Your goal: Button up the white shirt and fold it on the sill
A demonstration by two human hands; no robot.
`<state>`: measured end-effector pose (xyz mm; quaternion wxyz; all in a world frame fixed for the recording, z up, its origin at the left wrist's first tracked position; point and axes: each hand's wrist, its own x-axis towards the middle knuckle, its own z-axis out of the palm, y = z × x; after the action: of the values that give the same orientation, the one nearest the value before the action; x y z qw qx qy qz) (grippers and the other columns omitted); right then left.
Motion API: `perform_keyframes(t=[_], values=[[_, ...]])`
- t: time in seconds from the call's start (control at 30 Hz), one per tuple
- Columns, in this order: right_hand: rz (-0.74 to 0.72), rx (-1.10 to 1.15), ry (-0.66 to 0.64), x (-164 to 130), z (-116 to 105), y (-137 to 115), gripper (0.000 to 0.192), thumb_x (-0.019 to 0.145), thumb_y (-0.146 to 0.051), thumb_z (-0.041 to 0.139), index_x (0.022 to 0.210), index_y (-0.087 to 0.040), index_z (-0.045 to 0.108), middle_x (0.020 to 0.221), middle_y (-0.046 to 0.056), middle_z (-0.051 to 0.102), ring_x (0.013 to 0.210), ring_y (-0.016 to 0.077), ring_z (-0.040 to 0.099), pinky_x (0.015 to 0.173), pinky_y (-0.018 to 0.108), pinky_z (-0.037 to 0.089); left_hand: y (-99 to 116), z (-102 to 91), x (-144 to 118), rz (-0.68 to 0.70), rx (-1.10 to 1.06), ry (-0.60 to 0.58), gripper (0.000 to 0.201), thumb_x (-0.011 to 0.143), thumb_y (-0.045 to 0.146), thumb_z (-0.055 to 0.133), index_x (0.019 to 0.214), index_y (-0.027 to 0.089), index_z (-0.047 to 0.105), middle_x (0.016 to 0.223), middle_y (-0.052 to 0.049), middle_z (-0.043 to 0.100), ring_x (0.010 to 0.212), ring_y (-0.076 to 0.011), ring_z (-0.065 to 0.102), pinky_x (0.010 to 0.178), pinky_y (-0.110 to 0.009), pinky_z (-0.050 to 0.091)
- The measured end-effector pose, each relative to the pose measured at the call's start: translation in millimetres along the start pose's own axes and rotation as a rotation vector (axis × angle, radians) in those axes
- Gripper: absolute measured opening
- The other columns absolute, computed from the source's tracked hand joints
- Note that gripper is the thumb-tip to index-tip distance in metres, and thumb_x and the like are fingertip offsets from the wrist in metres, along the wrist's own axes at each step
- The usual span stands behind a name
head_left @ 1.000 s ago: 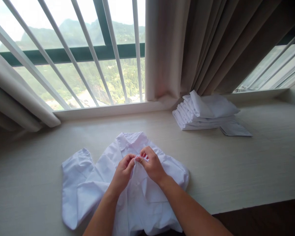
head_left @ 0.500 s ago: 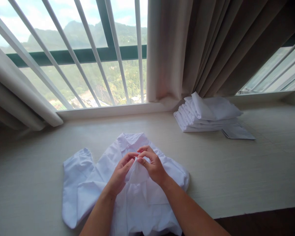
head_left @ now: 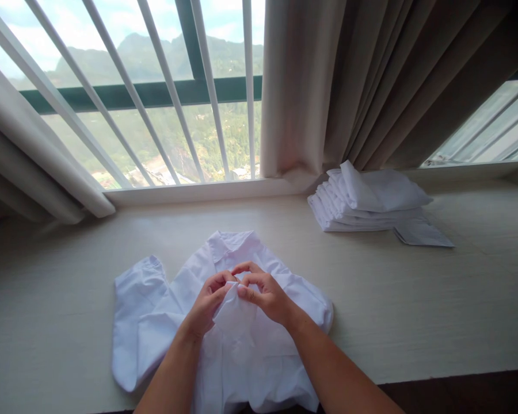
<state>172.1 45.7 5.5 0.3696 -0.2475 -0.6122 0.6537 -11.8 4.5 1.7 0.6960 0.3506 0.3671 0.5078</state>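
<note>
A white collared shirt [head_left: 271, 339] lies spread in front of me, its collar pointing toward the window and one sleeve folded out to the left. Both hands meet over its front, just below the collar. My left hand [head_left: 211, 299] pinches a raised edge of the shirt's front between thumb and fingers. Close against it, my right hand [head_left: 261, 290] grips the same lifted edge, fingers curled and thumb pressed in. A flap of cloth hangs below the fingertips. Whether a button sits between the fingers is hidden.
A stack of folded white garments [head_left: 366, 198] stands at the back right, beside the beige curtain [head_left: 302, 86]. Behind the pale ledge [head_left: 397, 305] is a window with white bars [head_left: 164, 80]. The ledge's near edge drops off into a dark area at lower right.
My fingertips have come lower and slightly left, still together on the cloth. The raised flap now shows more openly between the hands. The view has shifted a little.
</note>
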Motion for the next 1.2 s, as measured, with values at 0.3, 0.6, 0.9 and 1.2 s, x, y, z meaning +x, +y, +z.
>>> perform_keyframes(t=[0.3, 0.6, 0.9, 1.2], values=[[0.041, 0.191, -0.049, -4, -1, -7, 0.039, 0.090, -0.049, 0.075, 0.072, -0.015, 0.067, 0.134, 0.007, 0.057, 0.121, 0.0199, 0.056, 0.104, 0.030, 0.043, 2, -3.0, 1, 0.134, -0.086, -0.138, 0.029, 0.085, 0.037, 0.074, 0.072, 0.017, 0.058, 0.070, -0.002, 0.054, 0.072, -0.0143, 0.053, 0.067, -0.026, 0.043], [-0.071, 0.407, 0.043, -3, 7, 5, 0.035, 0.086, -0.038, 0.078, 0.065, -0.016, 0.061, 0.105, 0.005, 0.059, 0.107, 0.0193, 0.059, 0.104, 0.034, 0.044, 1, -1.1, 1, 0.202, 0.022, -0.079, 0.027, 0.086, 0.037, 0.077, 0.075, 0.017, 0.063, 0.075, -0.002, 0.056, 0.081, -0.0147, 0.055, 0.074, -0.025, 0.043], [-0.020, 0.036, 0.178, -3, 6, 12, 0.035, 0.088, -0.046, 0.075, 0.074, -0.017, 0.062, 0.079, -0.001, 0.054, 0.079, 0.0111, 0.049, 0.080, 0.026, 0.038, -7, -7.7, 6, 0.196, 0.381, 0.064, 0.034, 0.088, 0.046, 0.076, 0.078, 0.016, 0.063, 0.081, -0.002, 0.058, 0.079, -0.0135, 0.050, 0.074, -0.026, 0.039], [-0.055, 0.126, 0.289, -2, 2, 7, 0.043, 0.085, -0.044, 0.077, 0.063, -0.016, 0.053, 0.069, -0.004, 0.043, 0.068, 0.0083, 0.040, 0.069, 0.025, 0.032, -1, -0.3, 5, 0.259, 0.354, -0.009, 0.039, 0.095, 0.043, 0.068, 0.067, 0.017, 0.056, 0.076, -0.001, 0.049, 0.076, -0.0136, 0.045, 0.073, -0.028, 0.037]])
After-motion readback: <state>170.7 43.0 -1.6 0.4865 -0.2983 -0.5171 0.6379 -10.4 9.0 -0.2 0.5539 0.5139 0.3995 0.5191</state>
